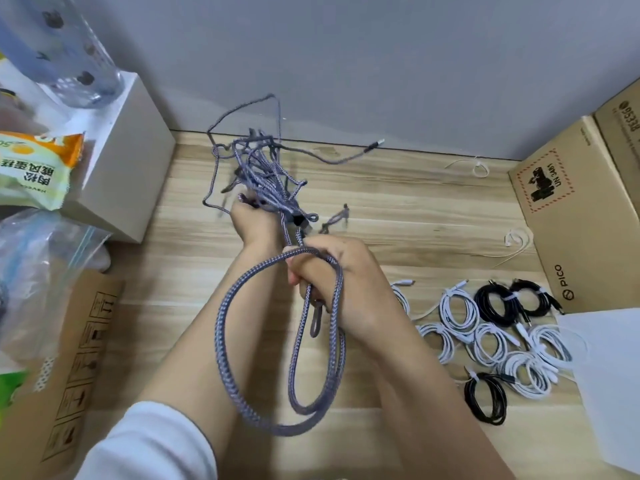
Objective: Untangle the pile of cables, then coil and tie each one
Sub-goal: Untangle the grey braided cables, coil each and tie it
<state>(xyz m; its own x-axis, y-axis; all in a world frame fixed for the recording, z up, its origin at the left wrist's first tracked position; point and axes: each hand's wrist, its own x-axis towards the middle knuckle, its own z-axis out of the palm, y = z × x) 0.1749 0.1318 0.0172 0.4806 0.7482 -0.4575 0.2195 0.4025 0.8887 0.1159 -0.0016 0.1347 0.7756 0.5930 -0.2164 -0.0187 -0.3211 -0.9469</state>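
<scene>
Cardboard box (581,216) – "PICO", "UN 3481" label.

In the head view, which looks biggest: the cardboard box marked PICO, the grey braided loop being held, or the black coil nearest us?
1. PICO box.
2. Braided loop, enlarged by nearness.
3. Black coil.

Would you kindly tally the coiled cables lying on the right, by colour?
White coils: 6, one partly hidden
Black coils: 3
Total: 9
</scene>
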